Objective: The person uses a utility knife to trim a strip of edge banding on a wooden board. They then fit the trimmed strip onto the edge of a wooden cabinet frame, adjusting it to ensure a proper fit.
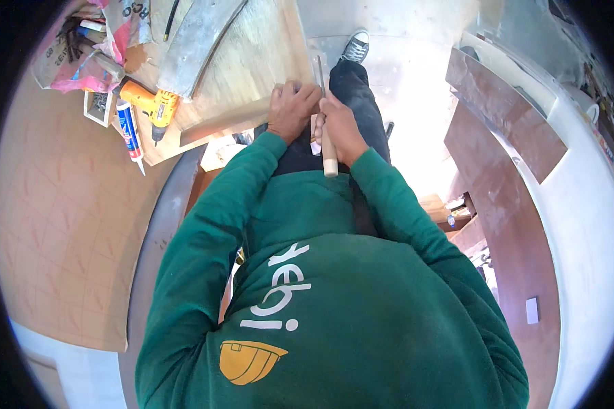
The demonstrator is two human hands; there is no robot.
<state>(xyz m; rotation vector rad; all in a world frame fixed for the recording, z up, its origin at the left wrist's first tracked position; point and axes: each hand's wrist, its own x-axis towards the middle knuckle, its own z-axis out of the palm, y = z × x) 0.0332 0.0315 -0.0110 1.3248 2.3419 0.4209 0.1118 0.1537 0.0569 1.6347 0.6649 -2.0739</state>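
Right hand gripping wooden-handled tool, high toward twelve o'clock in my remote view; narrow metal blade points to twelve. Left hand curled beside it at plywood; its grip I cannot tell. Cordless drill, nine o'clock of it.

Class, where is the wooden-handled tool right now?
In the head view's upper middle, the wooden-handled tool is gripped in the right hand, close beside the left hand, near the right edge of the plywood board.
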